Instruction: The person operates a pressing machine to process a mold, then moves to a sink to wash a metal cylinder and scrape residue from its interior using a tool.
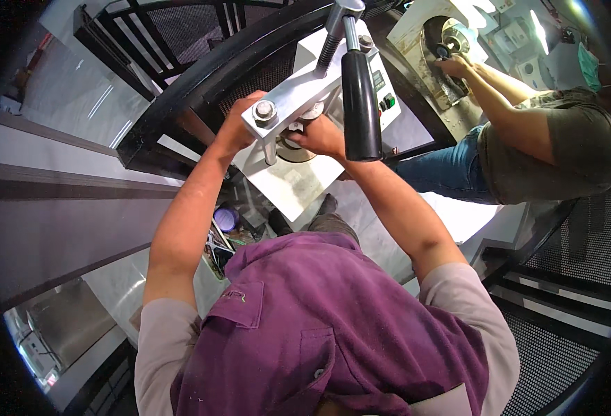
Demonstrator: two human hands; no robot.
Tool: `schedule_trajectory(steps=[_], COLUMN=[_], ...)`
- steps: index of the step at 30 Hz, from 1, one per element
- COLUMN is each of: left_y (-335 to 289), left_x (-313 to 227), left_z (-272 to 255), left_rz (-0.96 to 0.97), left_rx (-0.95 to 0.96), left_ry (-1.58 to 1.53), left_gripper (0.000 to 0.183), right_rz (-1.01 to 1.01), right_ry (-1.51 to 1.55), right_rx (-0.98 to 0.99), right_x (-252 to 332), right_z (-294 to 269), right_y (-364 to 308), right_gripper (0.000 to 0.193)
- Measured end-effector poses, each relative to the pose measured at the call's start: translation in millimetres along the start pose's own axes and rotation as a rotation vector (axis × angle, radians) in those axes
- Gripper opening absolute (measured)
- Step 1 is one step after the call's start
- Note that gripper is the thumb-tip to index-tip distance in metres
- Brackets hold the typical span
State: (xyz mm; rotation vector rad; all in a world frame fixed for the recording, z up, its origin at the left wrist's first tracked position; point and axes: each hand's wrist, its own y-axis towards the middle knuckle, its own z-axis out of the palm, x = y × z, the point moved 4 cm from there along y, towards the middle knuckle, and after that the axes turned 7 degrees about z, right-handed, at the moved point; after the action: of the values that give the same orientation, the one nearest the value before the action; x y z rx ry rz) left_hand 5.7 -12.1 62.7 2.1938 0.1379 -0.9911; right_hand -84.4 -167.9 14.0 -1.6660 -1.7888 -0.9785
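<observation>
A white bench-top press [288, 191] stands before me, with a thick silver crossbar [298, 93] bolted across its top. A lever with a black grip [361, 107] hangs down at its right. Under the crossbar, my right hand [321, 136] reaches in from the right, fingers bent together at a small metal part above a round metal plate [297, 152]. What those fingers hold is too small to make out. My left hand [239, 130] is at the press's left side, beside the crossbar's bolted end. Its fingers are mostly hidden behind the bar.
At right, a co-worker [555, 139] works with a hand at a round machine opening [448, 38]. A black curved metal frame [187, 83] runs behind the press. A purple round object [226, 219] sits among clutter below left. Black mesh panels [586, 236] stand at right.
</observation>
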Motion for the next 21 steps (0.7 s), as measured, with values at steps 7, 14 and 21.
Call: schedule_trajectory(steps=[7, 14, 21], left_y=[5, 6, 8], left_x=[-9, 12, 4], left_z=[-1, 1, 0], left_rz=[-0.067, -0.052, -0.046], left_rx=[-0.018, 0.025, 0.035], left_ry=[-0.014, -0.003, 0.018], left_gripper=[0.022, 0.020, 0.022], right_rz=[0.137, 0.052, -0.051], right_ry=[-0.125, 0.139, -0.001], right_rx=[0.058, 0.104, 0.098], right_x=[-12, -20, -10], right_z=[5, 3, 2], right_y=[9, 7, 3], right_gripper=[0.025, 0.023, 0.023])
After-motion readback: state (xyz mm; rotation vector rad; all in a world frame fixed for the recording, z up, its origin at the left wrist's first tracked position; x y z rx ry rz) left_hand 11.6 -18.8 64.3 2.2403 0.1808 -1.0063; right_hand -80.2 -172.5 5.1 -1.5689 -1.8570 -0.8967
